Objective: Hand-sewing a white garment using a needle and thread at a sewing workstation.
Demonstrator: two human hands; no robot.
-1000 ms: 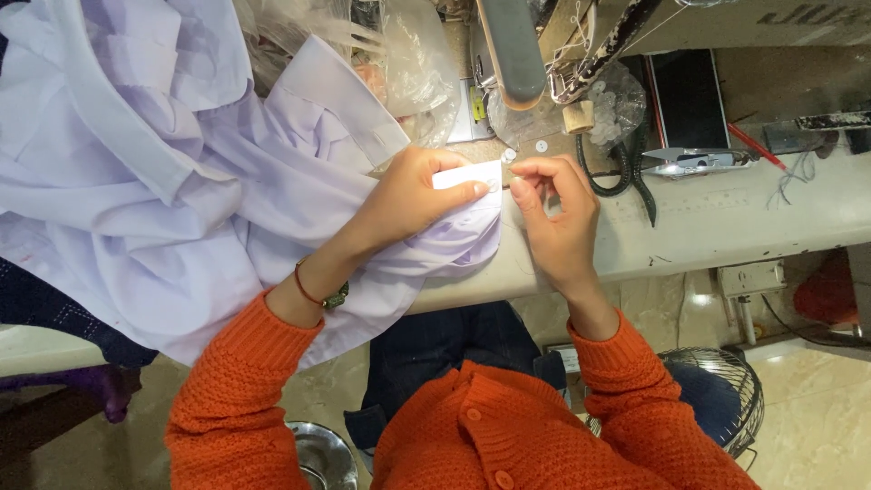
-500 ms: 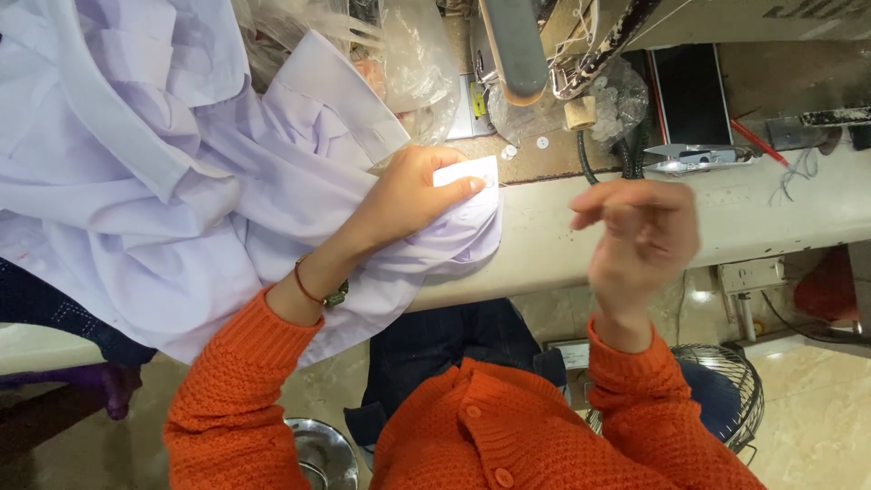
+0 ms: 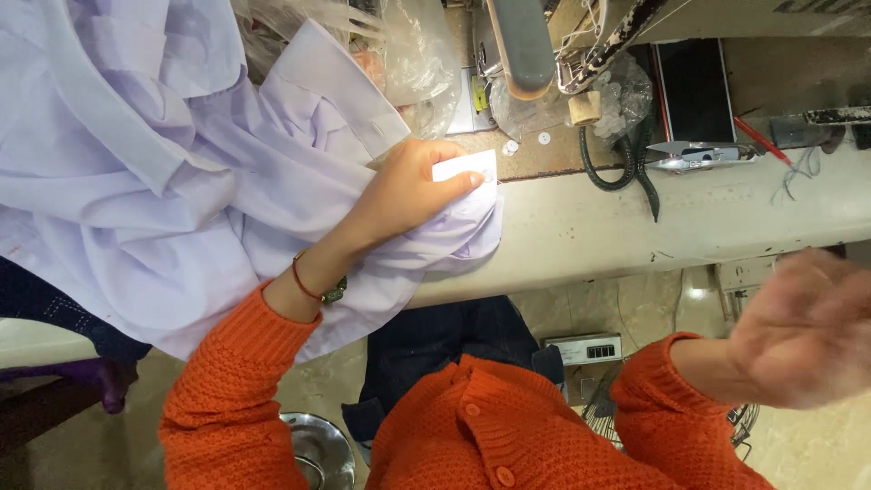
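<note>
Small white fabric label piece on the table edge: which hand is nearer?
Left. The left hand presses on the small white fabric label piece; the right hand, blurred, is off the table, far to its right.

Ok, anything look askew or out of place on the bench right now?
Two small white buttons lie loose on the brown board beside the left hand, which pins the lilac shirt. The right hand is off the table, blurred.

Black phone point(image 3: 694, 89) and thread snips point(image 3: 699, 154) beside sewing machine point(image 3: 522, 41).
</note>
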